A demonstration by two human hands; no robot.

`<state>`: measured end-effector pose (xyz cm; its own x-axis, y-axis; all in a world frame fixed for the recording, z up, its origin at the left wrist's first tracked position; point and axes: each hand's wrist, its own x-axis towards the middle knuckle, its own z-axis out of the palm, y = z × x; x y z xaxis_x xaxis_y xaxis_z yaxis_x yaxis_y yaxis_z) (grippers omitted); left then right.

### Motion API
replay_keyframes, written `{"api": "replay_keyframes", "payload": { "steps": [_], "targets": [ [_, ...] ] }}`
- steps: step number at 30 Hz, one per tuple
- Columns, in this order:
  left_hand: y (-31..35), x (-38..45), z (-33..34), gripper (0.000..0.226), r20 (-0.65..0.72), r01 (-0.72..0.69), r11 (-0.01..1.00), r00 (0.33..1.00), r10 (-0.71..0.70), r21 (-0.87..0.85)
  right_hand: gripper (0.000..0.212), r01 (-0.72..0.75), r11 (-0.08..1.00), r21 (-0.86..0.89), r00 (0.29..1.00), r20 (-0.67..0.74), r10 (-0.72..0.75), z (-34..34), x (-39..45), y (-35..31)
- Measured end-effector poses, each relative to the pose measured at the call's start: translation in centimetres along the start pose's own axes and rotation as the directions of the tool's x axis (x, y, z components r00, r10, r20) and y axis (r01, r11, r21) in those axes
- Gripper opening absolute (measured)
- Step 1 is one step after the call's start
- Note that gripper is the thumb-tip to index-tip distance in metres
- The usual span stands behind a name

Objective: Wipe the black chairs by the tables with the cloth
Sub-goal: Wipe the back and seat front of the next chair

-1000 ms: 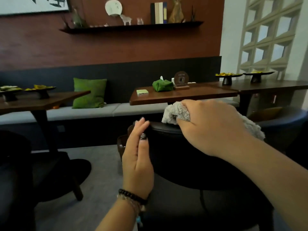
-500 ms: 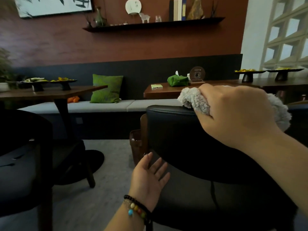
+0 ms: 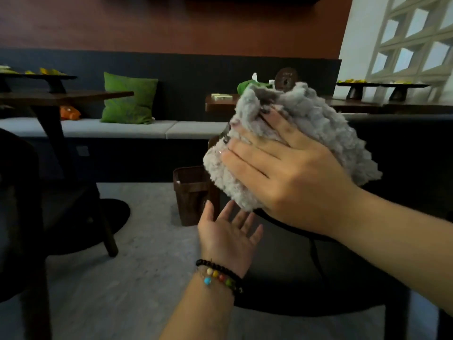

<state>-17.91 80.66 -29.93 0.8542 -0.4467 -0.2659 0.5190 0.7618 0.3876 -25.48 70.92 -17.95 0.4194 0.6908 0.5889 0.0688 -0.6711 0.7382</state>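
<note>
Grey floor: pale, speckled, running under the furniture.
Wall: reddish-brown above, with a dark panel behind the bench.
Bench: long grey seat cushions; a green cushion leans against the dark back, and a small orange object lies on the seat to its left.
Left surface: dark wood, carrying black stands with yellow items.
Middle surface: dark wood, partly hidden by the cloth; a small pale box lies on it, with a green bundle and a round brown sign behind.
Right surface: dark wood below the white lattice wall, with two more black stands.
Bin: brown, on the floor just beyond the left hand.
Black chair: its dark back fills the right side.
Cloth: fluffy grey, bunched against the chair's back edge.
Right hand: laid over the cloth, fingers fairly straight and pressing it onto the chair, tips sunk in the pile.
Left hand: palm up below the cloth, fingers spread wide and holding nothing, apart from the cloth; beaded bracelets on the wrist.
</note>
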Motion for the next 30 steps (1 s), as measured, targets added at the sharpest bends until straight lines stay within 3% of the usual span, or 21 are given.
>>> {"api": "replay_keyframes", "payload": {
  "steps": [3, 7, 10, 14, 17, 19, 20, 24, 27, 30],
  "targets": [
    [0.0, 0.4, -0.2, 0.077, 0.001, 0.027, 0.996, 1.000, -0.027, -0.079, 0.044, -0.056, 0.960, -0.275, 0.981, 0.164, 0.104, 1.9, 1.6, -0.2],
    [0.0, 0.8, -0.7, 0.089, 0.024, 0.047, 0.993, 0.999, -0.044, -0.111, 0.043, -0.019, 0.927, -0.375, 0.981, 0.170, 0.089, 3.3, 1.7, -1.6],
    [0.0, 1.1, -1.3, 0.096, 0.051, 0.047, 0.998, 0.998, -0.045, -0.042, 0.043, 0.153, 0.934, -0.324, 0.968, 0.239, -0.075, 4.0, 0.3, -2.9],
    [-0.1, 1.0, -2.4, 0.090, 0.235, 0.065, 0.996, 0.971, -0.050, -0.059, 0.045, 0.302, 0.940, -0.159, 0.896, 0.383, -0.223, 3.4, -1.5, -3.8],
    [-0.1, 1.3, -2.6, 0.087, 0.231, 0.064, 0.996, 0.972, -0.049, -0.057, 0.044, 0.078, 0.983, -0.163, 0.985, 0.165, -0.051, 2.2, -0.4, -1.9],
    [-0.2, 1.7, -2.6, 0.086, 0.187, 0.051, 0.997, 0.982, -0.040, -0.058, 0.041, -0.132, 0.976, -0.174, 0.991, -0.017, 0.132, 1.5, 1.2, -0.3],
    [-0.3, 1.8, -2.7, 0.085, 0.179, 0.043, 0.998, 0.983, -0.032, -0.056, 0.040, -0.186, 0.965, -0.183, 0.983, -0.040, 0.182, 1.4, 1.7, 0.1],
    [-0.6, 1.9, -2.4, 0.089, 0.212, 0.067, 0.995, 0.976, -0.049, -0.080, 0.041, -0.124, 0.944, -0.306, 0.989, 0.044, 0.144, 1.9, 1.6, -0.9],
    [-1.0, 1.5, -2.0, 0.089, 0.248, 0.088, 0.990, 0.967, -0.059, -0.109, 0.041, -0.084, 0.963, -0.257, 0.993, 0.061, 0.103, 2.5, 1.1, -1.2],
    [-1.1, 1.0, -2.3, 0.089, 0.308, 0.101, 0.991, 0.949, -0.069, -0.090, 0.048, 0.112, 0.970, -0.217, 0.986, 0.149, -0.080, 3.1, -1.1, -2.7]
  ]
}}
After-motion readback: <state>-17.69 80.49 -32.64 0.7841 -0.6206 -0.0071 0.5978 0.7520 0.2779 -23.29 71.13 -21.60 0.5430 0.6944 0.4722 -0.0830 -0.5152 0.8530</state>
